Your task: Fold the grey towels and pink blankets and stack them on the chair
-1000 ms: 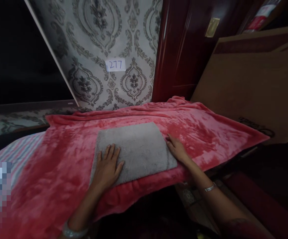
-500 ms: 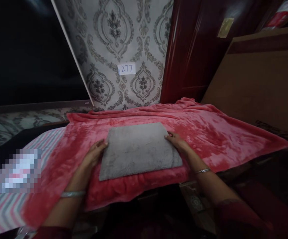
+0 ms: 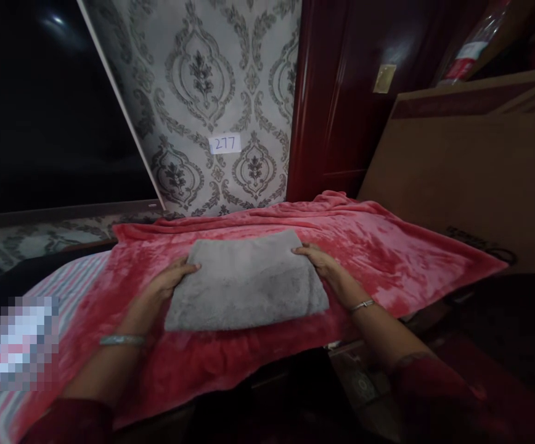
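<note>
Big pink fleece blanket (image 3: pixel 387 253) spread over the whole work surface, rumpled along the far edge, front edge drooping off toward the camera. Striped sheet (image 3: pixel 71 287) peeking out on the left underneath. Behind: damask wallpaper (image 3: pixel 212 80) w/ a small paper tag reading 277 (image 3: pixel 225 143), dark red door (image 3: pixel 336 105) to the right of it, big cardboard sheet (image 3: pixel 461 166) leaning on the far right. Room pretty dim, left side basically black.

Mid-blanket, near the front edge: grey towel (image 3: pixel 246 283), already folded into a neat flat rectangle, corners roughly squared, lying flat, not lifted. Looks like folding mostly done imo; maybe one more fold or just tidying left, can't say from this.

Left hand (image 3: pixel 168 283) at the towel's left edge, fingers curled in against it, thumb on top. Right hand (image 3: pixel 320 262) same deal on the right edge, fingers laid over the corner. Both touching, neither clearly pinching the cloth. Bracelets on both wrists.
</note>
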Demonstrator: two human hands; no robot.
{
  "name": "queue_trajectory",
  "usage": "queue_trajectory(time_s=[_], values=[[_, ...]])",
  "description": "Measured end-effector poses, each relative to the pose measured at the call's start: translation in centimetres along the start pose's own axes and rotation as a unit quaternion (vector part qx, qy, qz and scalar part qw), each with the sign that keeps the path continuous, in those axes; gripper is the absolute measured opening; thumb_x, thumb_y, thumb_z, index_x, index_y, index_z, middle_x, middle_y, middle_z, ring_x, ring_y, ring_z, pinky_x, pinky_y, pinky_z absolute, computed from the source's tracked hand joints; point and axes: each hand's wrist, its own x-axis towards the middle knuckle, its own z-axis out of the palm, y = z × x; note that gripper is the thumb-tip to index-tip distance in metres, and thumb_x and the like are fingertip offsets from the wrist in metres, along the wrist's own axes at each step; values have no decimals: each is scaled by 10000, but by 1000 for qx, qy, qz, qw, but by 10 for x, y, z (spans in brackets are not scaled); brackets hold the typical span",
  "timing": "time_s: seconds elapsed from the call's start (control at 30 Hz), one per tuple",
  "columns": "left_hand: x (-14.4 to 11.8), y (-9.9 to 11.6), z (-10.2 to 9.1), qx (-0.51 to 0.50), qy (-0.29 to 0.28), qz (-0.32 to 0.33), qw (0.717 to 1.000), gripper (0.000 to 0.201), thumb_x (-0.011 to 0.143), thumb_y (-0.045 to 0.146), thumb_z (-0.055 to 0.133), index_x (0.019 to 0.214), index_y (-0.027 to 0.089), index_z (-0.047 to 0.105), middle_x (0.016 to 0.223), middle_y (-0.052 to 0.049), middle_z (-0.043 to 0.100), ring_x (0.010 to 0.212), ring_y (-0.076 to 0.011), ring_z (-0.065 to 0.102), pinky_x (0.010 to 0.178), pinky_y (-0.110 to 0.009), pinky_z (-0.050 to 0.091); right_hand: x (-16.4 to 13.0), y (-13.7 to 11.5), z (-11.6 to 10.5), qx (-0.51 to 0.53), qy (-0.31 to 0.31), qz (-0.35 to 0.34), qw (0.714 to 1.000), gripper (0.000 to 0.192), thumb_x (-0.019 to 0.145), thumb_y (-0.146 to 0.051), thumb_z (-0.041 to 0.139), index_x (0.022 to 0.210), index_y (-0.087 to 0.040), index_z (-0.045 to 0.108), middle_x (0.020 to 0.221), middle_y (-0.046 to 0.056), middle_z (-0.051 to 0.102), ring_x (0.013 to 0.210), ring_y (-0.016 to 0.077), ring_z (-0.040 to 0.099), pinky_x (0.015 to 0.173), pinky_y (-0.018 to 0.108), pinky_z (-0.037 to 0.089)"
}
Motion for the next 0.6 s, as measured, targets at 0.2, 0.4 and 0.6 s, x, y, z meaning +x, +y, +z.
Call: queue_trajectory(time_s=[0.2, 0.4, 0.6], values=[[97, 84, -12, 64, -71, 41, 995, 472, 983, 342, 430, 1274, 20, 618, 973, -100, 768, 895, -265, 735, 868, -464, 562, -76, -25, 13, 236, 55, -2, 970, 388, 662, -263, 742, 1032, -189, 650, 1013, 68, 763, 894, 242, 716, 785, 353, 587], [156, 151, 28, 228, -76, 171, 956, 326, 896, 173, 469, 996, -52, 682, 1197, -140, 715, 1157, -274, 645, 1019, -394, 469, -138, 39, 81, 377, 91, 72, 919, 544, 597, -287, 855, 1082, -252, 609, 1009, 2, 763, 917, 247, 731, 795, 410, 622], [74, 87, 68, 200, -101, 204, 953, 445, 834, 193, 560, 1233, 9, 628, 1406, -146, 608, 1346, -245, 517, 1123, -338, 395, -138, 70, 91, 435, 85, 189, 876, 563, 560, -308, 899, 1032, -225, 603, 962, 23, 773, 837, 251, 746, 823, 449, 620]])
